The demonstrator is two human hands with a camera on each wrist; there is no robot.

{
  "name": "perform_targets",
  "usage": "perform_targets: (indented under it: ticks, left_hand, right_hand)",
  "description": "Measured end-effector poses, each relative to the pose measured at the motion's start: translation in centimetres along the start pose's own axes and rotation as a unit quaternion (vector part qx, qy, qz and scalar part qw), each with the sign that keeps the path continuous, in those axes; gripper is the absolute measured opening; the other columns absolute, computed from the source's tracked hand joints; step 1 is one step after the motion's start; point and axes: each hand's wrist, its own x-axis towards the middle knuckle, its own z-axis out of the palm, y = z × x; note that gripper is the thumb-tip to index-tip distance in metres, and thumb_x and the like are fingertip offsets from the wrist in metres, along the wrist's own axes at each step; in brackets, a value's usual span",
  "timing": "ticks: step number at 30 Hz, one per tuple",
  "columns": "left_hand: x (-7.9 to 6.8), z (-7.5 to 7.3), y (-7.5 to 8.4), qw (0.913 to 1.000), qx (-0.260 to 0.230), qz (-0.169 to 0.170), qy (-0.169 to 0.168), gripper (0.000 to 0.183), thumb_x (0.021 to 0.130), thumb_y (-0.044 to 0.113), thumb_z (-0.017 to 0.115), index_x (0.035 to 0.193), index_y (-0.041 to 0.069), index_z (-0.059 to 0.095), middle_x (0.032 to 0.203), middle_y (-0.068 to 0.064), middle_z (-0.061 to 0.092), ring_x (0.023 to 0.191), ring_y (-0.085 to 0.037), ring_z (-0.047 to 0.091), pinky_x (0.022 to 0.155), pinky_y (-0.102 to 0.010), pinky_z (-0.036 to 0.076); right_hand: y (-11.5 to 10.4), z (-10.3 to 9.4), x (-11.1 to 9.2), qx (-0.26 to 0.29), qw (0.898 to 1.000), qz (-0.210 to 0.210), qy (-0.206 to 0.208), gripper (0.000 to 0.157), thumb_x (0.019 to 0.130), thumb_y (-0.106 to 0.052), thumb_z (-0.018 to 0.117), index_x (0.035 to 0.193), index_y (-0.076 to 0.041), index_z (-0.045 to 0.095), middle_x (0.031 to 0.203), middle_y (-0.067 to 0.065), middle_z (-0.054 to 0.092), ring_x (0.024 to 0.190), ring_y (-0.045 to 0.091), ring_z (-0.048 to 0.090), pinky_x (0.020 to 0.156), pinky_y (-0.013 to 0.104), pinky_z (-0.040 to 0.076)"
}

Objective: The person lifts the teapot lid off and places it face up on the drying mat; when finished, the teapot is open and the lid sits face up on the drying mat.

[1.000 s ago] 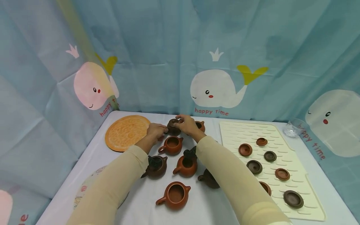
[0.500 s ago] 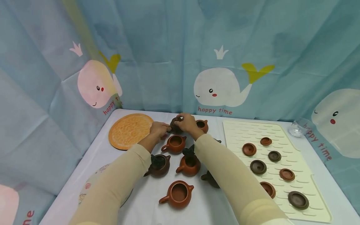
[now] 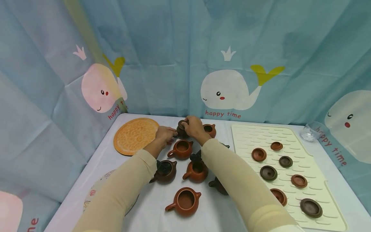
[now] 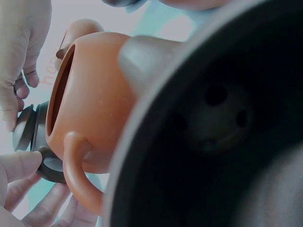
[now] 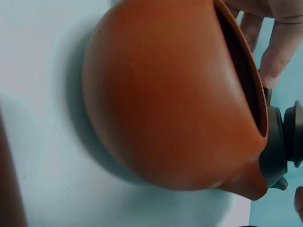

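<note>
At the back of the table stands a small dark brown teapot [image 3: 181, 133]. My left hand [image 3: 166, 133] pinches its handle [image 4: 53, 164] from the left, thumb on top. My right hand [image 3: 193, 126] holds a dark lid [image 4: 22, 128] by its far side, tilted close over the teapot's mouth. In the right wrist view the lid [image 5: 294, 135] sits right at the dark teapot's rim, with a right fingertip at the frame edge. An orange-brown lidless teapot [image 3: 182, 149] stands just in front, hiding part of the dark one in both wrist views.
More lidless teapots, such as a front one [image 3: 186, 202] and a dark one [image 3: 166, 172], stand under and between my forearms. Several lids lie on a cream mat [image 3: 246, 135] at right. A round orange mat [image 3: 136, 135] and a clear cup [image 3: 308, 132] flank them.
The dark teapot looked tilted toward me a second ago and now stands more upright. My right hand has shifted slightly over its top. The head view has turned a little left.
</note>
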Motion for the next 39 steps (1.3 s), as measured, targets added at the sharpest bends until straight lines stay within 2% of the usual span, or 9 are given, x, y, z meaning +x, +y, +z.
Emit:
perform_targets:
  ticks: [10,14,18,21,24,27,34,37,39]
  left_hand:
    - [0.1,0.2,0.1,0.9998,0.009,0.016,-0.01,0.021,0.088,0.01,0.069,0.108,0.008,0.074,0.104,-0.01,0.066,0.088,-0.03,0.063,0.074,-0.043,0.054]
    - [0.2,0.1,0.0,0.9998,0.008,0.016,-0.008,0.02,0.088,0.011,0.069,0.107,0.008,0.074,0.105,-0.01,0.066,0.089,-0.03,0.063,0.074,-0.043,0.053]
    - [0.3,0.0,0.0,0.9998,0.009,0.014,-0.006,0.02,0.088,0.011,0.069,0.108,0.008,0.074,0.105,-0.011,0.066,0.087,-0.029,0.062,0.074,-0.042,0.053]
    - [0.3,-0.1,0.2,0.9998,0.011,0.014,-0.006,0.021,0.089,0.011,0.068,0.108,0.008,0.073,0.105,-0.011,0.066,0.086,-0.029,0.062,0.073,-0.042,0.053]
    - [0.4,0.0,0.3,0.9998,0.012,0.012,-0.009,0.021,0.089,0.011,0.068,0.109,0.007,0.073,0.105,-0.011,0.066,0.087,-0.029,0.062,0.073,-0.041,0.053]
    - [0.5,0.0,0.4,0.9998,0.009,0.014,-0.012,0.022,0.089,0.011,0.068,0.11,0.007,0.073,0.106,-0.012,0.066,0.088,-0.03,0.062,0.073,-0.041,0.053]
    - [0.4,0.0,0.1,0.9998,0.012,0.008,-0.014,0.022,0.089,0.011,0.068,0.11,0.007,0.073,0.106,-0.013,0.066,0.088,-0.031,0.061,0.073,-0.041,0.054]
    - [0.4,0.0,0.0,0.9998,0.011,0.005,-0.016,0.022,0.089,0.011,0.068,0.11,0.008,0.073,0.106,-0.013,0.066,0.087,-0.031,0.06,0.073,-0.042,0.053]
    - [0.4,0.0,0.0,0.9997,0.008,0.008,-0.02,0.022,0.089,0.012,0.068,0.11,0.007,0.073,0.107,-0.013,0.066,0.087,-0.031,0.06,0.073,-0.042,0.053]
  right_hand:
    - [0.5,-0.8,-0.6,0.03,0.997,-0.028,0.073,0.018,0.093,-0.023,0.065,0.089,-0.006,0.065,0.08,0.005,0.063,0.075,0.021,0.059,0.067,0.034,0.048]
    - [0.6,-1.1,-0.9,0.096,0.991,0.015,0.093,0.014,0.086,-0.02,0.068,0.082,-0.008,0.063,0.075,0.004,0.061,0.07,0.02,0.057,0.06,0.033,0.047]
    - [0.6,-1.3,-1.1,0.17,0.979,0.064,0.091,0.015,0.085,-0.022,0.066,0.09,-0.011,0.058,0.077,0.005,0.056,0.069,0.022,0.053,0.057,0.033,0.043]
    - [0.6,-1.7,-1.2,0.258,0.96,0.08,0.071,0.021,0.087,-0.019,0.063,0.108,-0.016,0.058,0.077,0.008,0.06,0.072,0.029,0.058,0.063,0.038,0.047]
    - [0.7,-2.2,-1.3,0.357,0.93,0.077,0.046,0.041,0.09,-0.012,0.059,0.13,-0.022,0.055,0.08,0.014,0.064,0.076,0.034,0.063,0.074,0.045,0.051]
    - [0.8,-2.7,-1.3,0.419,0.905,0.07,0.023,0.05,0.093,-0.005,0.055,0.14,-0.024,0.052,0.088,0.019,0.065,0.074,0.032,0.064,0.078,0.046,0.052]
    - [1.0,-3.1,-1.8,0.507,0.858,0.075,-0.027,0.037,0.096,-0.002,0.047,0.131,-0.011,0.059,0.09,0.024,0.058,0.066,0.026,0.061,0.073,0.043,0.053]
    - [1.1,-3.4,-2.0,0.527,0.846,0.073,-0.041,0.027,0.098,-0.009,0.051,0.125,-0.009,0.056,0.089,0.021,0.057,0.067,0.026,0.06,0.068,0.038,0.053]
    - [1.0,-3.7,-2.2,0.528,0.845,0.067,-0.042,0.025,0.098,-0.014,0.056,0.122,-0.007,0.054,0.091,0.025,0.058,0.069,0.027,0.06,0.068,0.038,0.053]
